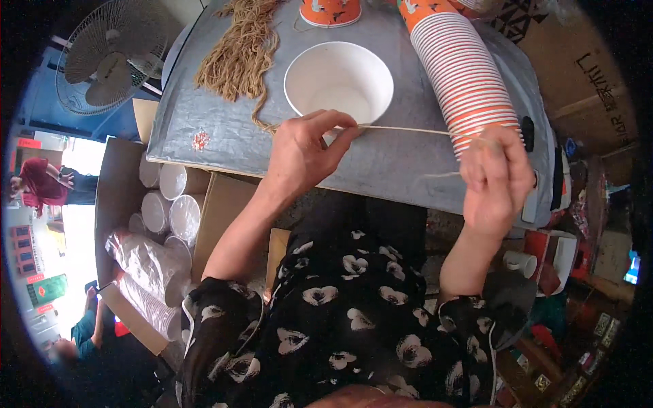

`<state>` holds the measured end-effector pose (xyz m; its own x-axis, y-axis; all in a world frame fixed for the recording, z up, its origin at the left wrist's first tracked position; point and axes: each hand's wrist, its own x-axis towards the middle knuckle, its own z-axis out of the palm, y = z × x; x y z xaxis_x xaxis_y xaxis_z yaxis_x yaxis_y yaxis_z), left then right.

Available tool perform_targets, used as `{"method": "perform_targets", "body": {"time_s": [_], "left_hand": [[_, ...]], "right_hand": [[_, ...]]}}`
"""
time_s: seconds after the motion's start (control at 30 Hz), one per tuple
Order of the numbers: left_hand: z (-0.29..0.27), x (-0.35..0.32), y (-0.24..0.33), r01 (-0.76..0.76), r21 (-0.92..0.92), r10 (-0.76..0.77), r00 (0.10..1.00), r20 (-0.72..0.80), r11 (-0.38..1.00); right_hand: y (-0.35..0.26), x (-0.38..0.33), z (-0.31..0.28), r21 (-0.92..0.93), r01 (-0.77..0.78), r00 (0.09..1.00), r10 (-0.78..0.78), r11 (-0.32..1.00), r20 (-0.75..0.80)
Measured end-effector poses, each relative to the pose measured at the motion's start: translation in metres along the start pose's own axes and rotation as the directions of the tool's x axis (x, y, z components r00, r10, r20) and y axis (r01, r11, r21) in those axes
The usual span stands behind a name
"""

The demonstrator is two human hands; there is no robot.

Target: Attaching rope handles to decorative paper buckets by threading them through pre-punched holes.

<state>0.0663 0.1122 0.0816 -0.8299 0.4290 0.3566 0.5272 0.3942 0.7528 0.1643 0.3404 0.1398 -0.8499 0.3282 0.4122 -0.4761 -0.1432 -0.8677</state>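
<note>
A thin tan string (401,128) runs taut between my two hands above the grey table (204,115). My left hand (303,153) pinches one end near the rim of a white paper bowl (338,80). My right hand (496,177) holds the other end beside the foot of a long lying stack of orange-and-white paper cups (459,68). A bundle of the same tan strings (241,51) lies at the table's far left.
An orange cup (330,11) stands at the back. A cardboard box with stacked white lids and bagged cups (160,224) sits to my left below the table. A fan (105,58) stands far left. Cluttered boxes fill the right side.
</note>
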Motion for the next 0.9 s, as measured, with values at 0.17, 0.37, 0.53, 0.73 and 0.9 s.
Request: {"method": "perform_targets", "body": {"time_s": [0.17,0.37,0.53,0.73,0.9], "left_hand": [[0.002,-0.003,-0.001,0.000,0.098,0.003,1.000,-0.028,0.995],[-0.009,-0.002,-0.007,0.066,0.306,-0.024,0.990,-0.137,0.950],[0.006,0.003,-0.002,0.005,0.473,0.068,0.988,-0.137,0.881],[0.016,0.009,0.001,0.006,0.509,0.065,0.991,-0.121,0.861],[0.039,0.004,0.012,-0.085,-0.010,0.083,0.989,-0.119,0.996]], "right_hand": [[0.011,-0.001,-0.018,0.070,-0.014,0.998,0.018,0.997,-0.057],[0.021,0.005,-0.037,0.129,-0.058,0.979,0.082,0.990,-0.188],[0.033,0.000,-0.044,0.222,-0.086,0.954,0.145,0.971,-0.263],[0.041,-0.003,-0.060,0.256,-0.100,0.957,0.163,0.962,-0.238],[0.053,-0.007,-0.044,0.369,-0.167,0.940,0.260,0.914,-0.219]]}}
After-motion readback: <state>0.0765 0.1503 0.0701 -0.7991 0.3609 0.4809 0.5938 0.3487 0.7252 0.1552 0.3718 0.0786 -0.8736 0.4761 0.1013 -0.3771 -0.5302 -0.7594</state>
